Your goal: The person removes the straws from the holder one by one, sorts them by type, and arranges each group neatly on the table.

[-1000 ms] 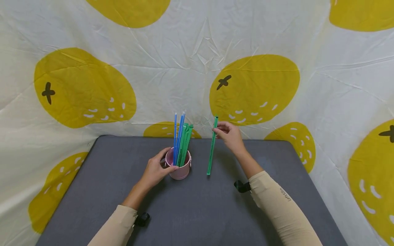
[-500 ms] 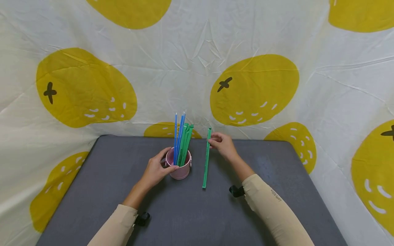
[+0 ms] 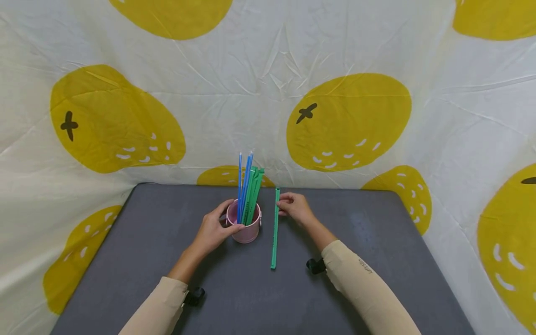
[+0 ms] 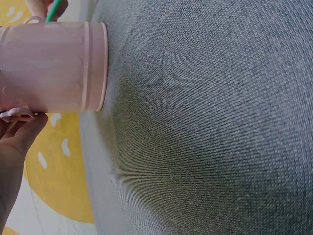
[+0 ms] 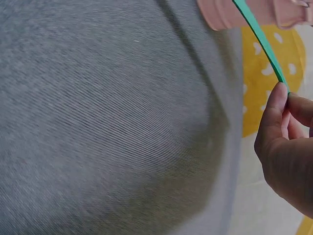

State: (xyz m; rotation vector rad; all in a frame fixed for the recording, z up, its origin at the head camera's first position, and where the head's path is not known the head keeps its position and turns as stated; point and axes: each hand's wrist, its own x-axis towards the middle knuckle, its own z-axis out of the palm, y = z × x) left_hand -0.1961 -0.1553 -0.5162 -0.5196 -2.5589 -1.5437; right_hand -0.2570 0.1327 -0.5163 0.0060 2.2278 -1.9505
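Down and nearer comes the green stick (image 3: pixel 274 228), now low beside the pink cup (image 3: pixel 245 229). Right hand (image 3: pixel 295 208) pinches its far end. Left hand (image 3: pixel 213 229) wraps the cup. It looks light, thin and bendy; hold it mid-length.

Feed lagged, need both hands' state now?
Left hand: grips the pink cup.
Right hand: pinches the green strip.

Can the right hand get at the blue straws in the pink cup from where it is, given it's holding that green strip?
Probably not freely: the right hand pinches the green strip. The blue straws stand close by, unobstructed from above.
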